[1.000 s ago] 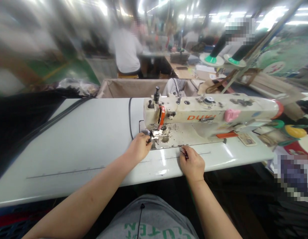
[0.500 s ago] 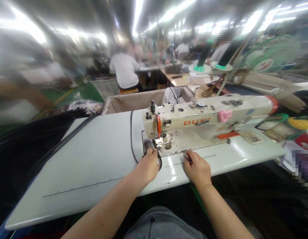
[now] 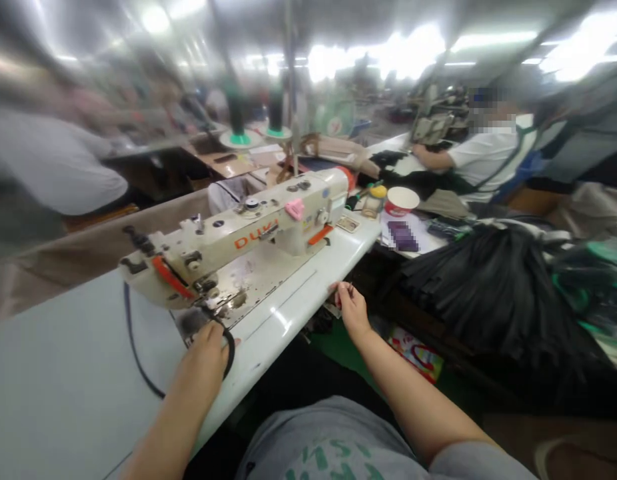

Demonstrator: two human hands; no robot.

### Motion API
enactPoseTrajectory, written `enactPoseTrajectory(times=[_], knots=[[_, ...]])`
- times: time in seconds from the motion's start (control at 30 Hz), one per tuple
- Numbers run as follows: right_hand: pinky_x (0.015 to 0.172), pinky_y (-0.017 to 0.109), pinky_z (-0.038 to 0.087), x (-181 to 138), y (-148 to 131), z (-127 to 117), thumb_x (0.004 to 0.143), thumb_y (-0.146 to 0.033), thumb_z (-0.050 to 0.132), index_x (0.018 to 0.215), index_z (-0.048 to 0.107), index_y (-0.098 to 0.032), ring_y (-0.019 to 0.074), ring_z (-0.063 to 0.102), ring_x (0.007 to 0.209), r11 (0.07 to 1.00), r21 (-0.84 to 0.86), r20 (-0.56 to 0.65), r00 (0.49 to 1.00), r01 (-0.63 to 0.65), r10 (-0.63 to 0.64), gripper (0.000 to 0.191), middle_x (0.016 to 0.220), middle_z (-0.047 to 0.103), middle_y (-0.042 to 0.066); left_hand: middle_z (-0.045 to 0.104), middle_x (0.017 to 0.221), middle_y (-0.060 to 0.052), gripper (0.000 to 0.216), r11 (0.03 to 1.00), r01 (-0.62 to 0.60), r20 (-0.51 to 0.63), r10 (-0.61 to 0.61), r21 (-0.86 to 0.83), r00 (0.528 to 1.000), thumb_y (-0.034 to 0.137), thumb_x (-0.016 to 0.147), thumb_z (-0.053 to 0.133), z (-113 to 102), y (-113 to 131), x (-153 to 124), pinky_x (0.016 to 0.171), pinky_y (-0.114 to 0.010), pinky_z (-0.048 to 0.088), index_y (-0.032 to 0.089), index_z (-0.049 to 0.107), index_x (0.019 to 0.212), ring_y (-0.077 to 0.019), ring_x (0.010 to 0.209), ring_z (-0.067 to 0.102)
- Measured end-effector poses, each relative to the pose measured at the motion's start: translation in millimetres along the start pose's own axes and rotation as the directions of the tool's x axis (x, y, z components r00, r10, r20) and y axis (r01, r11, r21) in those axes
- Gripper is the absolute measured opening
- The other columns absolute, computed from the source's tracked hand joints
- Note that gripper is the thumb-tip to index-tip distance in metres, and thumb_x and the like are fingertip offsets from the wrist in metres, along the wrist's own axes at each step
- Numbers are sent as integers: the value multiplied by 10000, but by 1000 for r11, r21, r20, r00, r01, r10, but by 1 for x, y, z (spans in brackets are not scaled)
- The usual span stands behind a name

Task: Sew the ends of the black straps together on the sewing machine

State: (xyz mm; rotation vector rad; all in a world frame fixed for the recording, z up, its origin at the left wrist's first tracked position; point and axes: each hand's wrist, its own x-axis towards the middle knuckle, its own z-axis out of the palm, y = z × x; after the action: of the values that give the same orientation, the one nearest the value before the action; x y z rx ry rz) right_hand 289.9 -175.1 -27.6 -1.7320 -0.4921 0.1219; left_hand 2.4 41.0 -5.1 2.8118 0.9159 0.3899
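Note:
A cream sewing machine [image 3: 238, 237] with orange lettering stands on a white table [image 3: 63, 373]. My left hand [image 3: 204, 360] rests in front of the needle area, fingers closed on a thin black strap [image 3: 230, 350] that loops beside it and trails off to the left across the table. My right hand [image 3: 349, 308] hovers at the table's front right edge, fingers pinched on a small thin tool I cannot name. My grey shirt shows at the bottom.
A heap of black fabric [image 3: 488, 287] lies to the right. A red-and-white cup [image 3: 401, 200] and small items sit past the machine's far end. Green-based thread cones [image 3: 238, 137] stand behind. A person [image 3: 488, 157] in white works at the right; another blurs past at the left.
The view has swung to the right, so the machine now sits left of centre. My left hand has drawn back from the needle toward me with the black strap. My right hand slid to the table's edge.

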Motion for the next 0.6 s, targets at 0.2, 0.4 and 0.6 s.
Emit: enactPoseTrajectory(times=[0.2,0.4,0.6], knots=[[644,323,482,12,44,-103,858,-667,485,859,716,-163,227,631,694,971,-154,-408,907,-181,105,555,752,688,78,679,1099,-115,323,996,-52,57,49,68,997,384,1022,388,2,-3,0,824,-371,570,208,659,999,-248,906,692],[676,338,496,33,57,-164,867,-490,610,927,706,-148,241,684,710,908,-261,-563,816,-329,134,361,849,753,122,661,1011,-104,297,995,-78,-27,80,62,996,376,1000,398,3,3,-1,895,-370,562,214,644,955,-261,960,691],[695,313,584,70,65,-172,1006,-409,675,1060,685,-143,148,676,717,871,-342,-510,848,-352,143,272,906,712,26,669,1113,-132,315,991,-58,-97,70,119,993,413,1021,399,15,0,-1,873,-348,570,207,636,1002,-263,973,703]])
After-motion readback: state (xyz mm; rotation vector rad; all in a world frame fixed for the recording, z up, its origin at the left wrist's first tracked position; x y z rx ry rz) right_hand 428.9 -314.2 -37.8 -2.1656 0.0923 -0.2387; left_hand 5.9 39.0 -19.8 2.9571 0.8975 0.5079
